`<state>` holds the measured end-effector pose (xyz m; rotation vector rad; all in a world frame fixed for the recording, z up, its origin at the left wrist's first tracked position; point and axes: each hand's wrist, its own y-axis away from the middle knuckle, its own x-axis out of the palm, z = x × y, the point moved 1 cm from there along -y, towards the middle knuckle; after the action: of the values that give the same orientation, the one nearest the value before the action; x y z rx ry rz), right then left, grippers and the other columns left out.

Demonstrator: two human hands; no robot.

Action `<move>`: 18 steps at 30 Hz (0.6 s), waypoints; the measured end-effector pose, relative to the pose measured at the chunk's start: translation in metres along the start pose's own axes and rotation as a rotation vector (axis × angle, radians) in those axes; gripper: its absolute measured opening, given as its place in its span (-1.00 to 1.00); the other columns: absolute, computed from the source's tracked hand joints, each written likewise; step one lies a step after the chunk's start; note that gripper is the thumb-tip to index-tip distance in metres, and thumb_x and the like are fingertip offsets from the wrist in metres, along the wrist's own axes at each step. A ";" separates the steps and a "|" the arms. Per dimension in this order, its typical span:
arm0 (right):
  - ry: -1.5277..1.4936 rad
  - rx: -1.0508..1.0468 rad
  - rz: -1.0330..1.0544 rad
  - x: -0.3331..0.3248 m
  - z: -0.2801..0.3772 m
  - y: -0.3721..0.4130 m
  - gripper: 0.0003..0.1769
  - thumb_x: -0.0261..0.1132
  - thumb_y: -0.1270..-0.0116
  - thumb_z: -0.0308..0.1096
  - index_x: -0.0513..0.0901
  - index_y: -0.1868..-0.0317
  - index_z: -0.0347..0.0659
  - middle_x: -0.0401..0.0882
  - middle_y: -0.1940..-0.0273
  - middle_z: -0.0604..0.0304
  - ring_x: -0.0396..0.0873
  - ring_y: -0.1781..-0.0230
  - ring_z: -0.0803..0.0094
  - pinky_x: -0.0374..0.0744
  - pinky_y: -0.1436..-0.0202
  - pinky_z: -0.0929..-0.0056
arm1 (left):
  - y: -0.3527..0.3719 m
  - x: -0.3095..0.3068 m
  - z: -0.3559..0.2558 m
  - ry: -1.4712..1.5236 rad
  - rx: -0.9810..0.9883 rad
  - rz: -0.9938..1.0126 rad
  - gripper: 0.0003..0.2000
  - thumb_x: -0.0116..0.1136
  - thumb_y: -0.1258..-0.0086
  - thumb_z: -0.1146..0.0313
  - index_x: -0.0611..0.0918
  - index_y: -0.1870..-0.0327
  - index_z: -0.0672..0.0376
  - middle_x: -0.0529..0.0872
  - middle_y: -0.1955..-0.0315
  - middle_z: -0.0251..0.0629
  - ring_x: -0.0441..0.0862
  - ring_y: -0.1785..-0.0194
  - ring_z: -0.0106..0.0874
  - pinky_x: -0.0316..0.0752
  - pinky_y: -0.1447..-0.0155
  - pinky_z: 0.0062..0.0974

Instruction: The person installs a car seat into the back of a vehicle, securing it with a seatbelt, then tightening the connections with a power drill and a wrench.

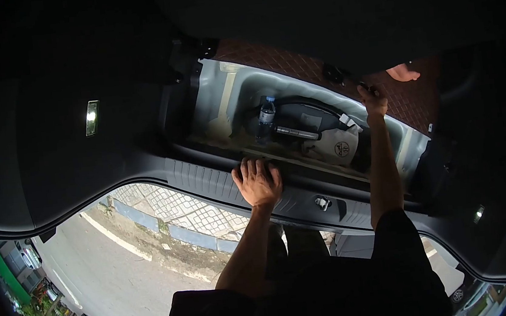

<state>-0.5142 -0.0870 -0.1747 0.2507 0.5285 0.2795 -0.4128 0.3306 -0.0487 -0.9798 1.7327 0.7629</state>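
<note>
My left hand (258,182) lies with fingers spread on the black ribbed sill (197,178) of a car boot. Further in and to the right, my right hand (375,100) has its fingers curled at a small dark piece by the far rim of the boot well (231,87); what they hold is too dark to make out. Between the hands, a blue-capped water bottle (266,119) stands in the well. Beside it are a silver metal tube (297,133), a curved black hose (305,100) and a whitish cloth pouch (338,146) with a round print.
Brown quilted matting (274,56) lies beyond the well, under a dark overhanging panel (288,20). A skin-toned shape (404,73), perhaps part of another person, shows there. A metal latch (323,202) sits on the sill. Outside are a road (111,263) and tiled pavement (172,203).
</note>
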 end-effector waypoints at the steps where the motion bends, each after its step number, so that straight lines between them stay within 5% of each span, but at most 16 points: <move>1: 0.017 -0.069 0.038 0.005 -0.018 -0.019 -0.54 0.63 -0.21 -0.25 0.70 -0.08 -0.12 0.68 0.26 0.30 0.61 0.35 0.55 0.56 0.33 0.50 | 0.000 -0.001 0.000 -0.031 -0.004 0.030 -0.67 0.11 -0.38 0.11 0.64 0.05 0.17 0.67 -0.05 -0.18 0.45 -0.40 -0.15 0.09 -0.55 0.11; 4: 0.222 -0.315 -0.025 0.004 -0.023 -0.038 -0.51 0.58 -0.24 -0.25 0.70 -0.17 -0.08 0.77 0.08 0.25 0.71 0.11 0.44 0.63 0.01 0.39 | 0.001 0.001 0.000 -0.085 -0.002 0.050 -0.66 0.09 -0.39 0.10 0.64 0.03 0.17 0.67 -0.07 -0.19 0.45 -0.40 -0.15 0.08 -0.55 0.10; 5: 0.390 -0.231 -0.001 0.000 -0.013 -0.033 -0.46 0.52 -0.27 -0.22 0.67 -0.25 -0.08 0.77 -0.11 0.16 0.72 -0.06 0.33 0.59 -0.19 0.33 | 0.002 0.002 0.000 -0.114 0.005 0.051 -0.66 0.08 -0.40 0.11 0.64 0.02 0.16 0.67 -0.10 -0.18 0.45 -0.40 -0.15 0.09 -0.55 0.10; 10: 0.315 -0.103 -0.139 -0.019 0.005 0.015 -0.35 0.49 -0.32 -0.10 0.59 -0.33 -0.24 0.72 -0.19 0.00 0.70 -0.19 0.16 0.58 -0.27 0.27 | 0.002 0.002 -0.001 -0.149 0.048 0.028 -0.70 0.11 -0.37 0.13 0.62 0.03 0.10 0.64 -0.09 -0.20 0.47 -0.36 -0.19 0.12 -0.52 0.06; 12: 0.154 -0.153 -0.102 -0.041 0.005 0.068 -0.43 0.46 -0.36 -0.10 0.65 -0.27 -0.23 0.75 -0.14 -0.01 0.76 -0.09 0.14 0.64 -0.16 0.28 | -0.001 -0.002 -0.004 -0.126 0.052 0.029 -0.72 0.12 -0.35 0.13 0.61 0.04 0.07 0.64 -0.07 -0.21 0.46 -0.36 -0.20 0.12 -0.51 0.04; 14: 0.561 -0.346 -0.106 -0.082 -0.010 0.115 -0.70 0.39 -0.39 -0.20 0.73 0.00 -0.22 0.78 0.09 0.01 0.78 0.08 0.05 0.69 -0.01 0.18 | -0.001 -0.002 -0.005 -0.128 0.043 0.047 -0.73 0.14 -0.32 0.16 0.61 0.03 0.05 0.63 -0.06 -0.24 0.46 -0.36 -0.21 0.13 -0.50 0.04; 16: 0.336 -0.207 -0.178 -0.122 -0.020 0.171 -0.82 0.41 -0.37 -0.31 0.73 0.14 -0.23 0.77 0.19 0.01 0.77 0.16 0.04 0.68 0.07 0.23 | -0.002 -0.002 -0.006 -0.119 0.029 0.052 -0.73 0.15 -0.31 0.17 0.60 0.03 0.03 0.63 -0.06 -0.25 0.46 -0.36 -0.21 0.12 -0.51 0.05; 18: 0.518 -0.134 -0.212 -0.155 -0.042 0.206 -0.87 0.40 -0.36 -0.39 0.72 0.16 -0.25 0.76 0.22 0.00 0.77 0.17 0.04 0.70 0.12 0.21 | -0.002 0.000 -0.006 -0.133 0.030 0.050 -0.73 0.16 -0.29 0.18 0.60 0.04 0.03 0.63 -0.06 -0.27 0.46 -0.37 -0.20 0.10 -0.52 0.05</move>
<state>-0.7049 0.0611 -0.0757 -0.0142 1.0365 0.1697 -0.4137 0.3250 -0.0465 -0.8497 1.6539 0.8136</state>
